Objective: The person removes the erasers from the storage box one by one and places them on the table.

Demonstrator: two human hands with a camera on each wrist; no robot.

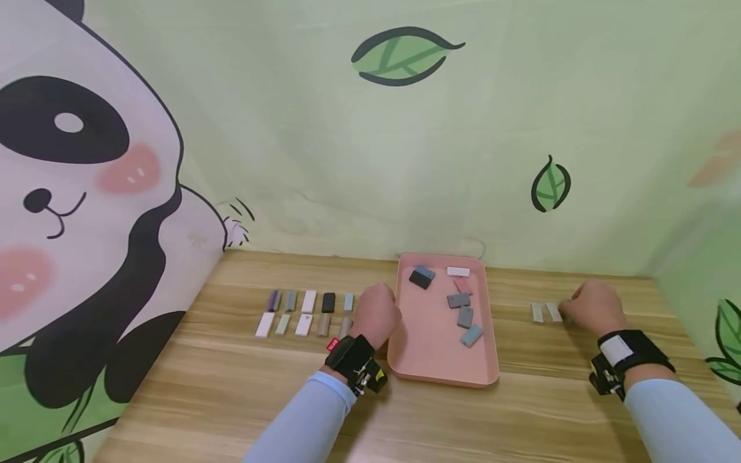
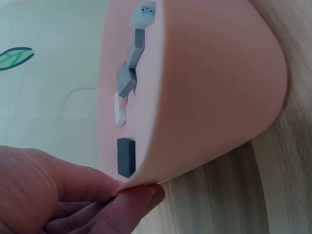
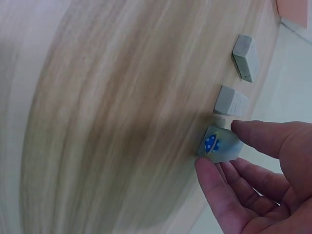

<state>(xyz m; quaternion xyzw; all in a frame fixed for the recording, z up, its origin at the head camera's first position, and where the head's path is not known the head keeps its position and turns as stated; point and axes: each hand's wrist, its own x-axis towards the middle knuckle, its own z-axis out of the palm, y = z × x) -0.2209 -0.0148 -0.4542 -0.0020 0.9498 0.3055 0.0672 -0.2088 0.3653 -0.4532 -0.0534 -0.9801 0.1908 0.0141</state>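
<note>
At the left wall of the pink tray (image 1: 444, 366), my left hand (image 1: 377, 315) pinches the rim between thumb and fingers, plain in the left wrist view. Several small block-shaped erasers lie in the tray, among them a black eraser (image 2: 126, 157), a grey eraser (image 1: 465, 316) and a light blue eraser (image 1: 471, 335). To the right of the tray, my right hand (image 1: 595, 307) holds a pale eraser (image 3: 222, 144) with a blue dotted print between thumb and fingers, close over the table. Beside it lie a whitish eraser (image 3: 230, 101) and a pale green eraser (image 3: 246, 57).
Left of the tray, several more erasers lie in two rows on the wooden table (image 1: 202, 386), including a white eraser (image 1: 264, 325) and a black one. A small red tag (image 1: 332, 344) shows by the left wrist. A wall with a panda print (image 1: 75, 193) stands behind the table.
</note>
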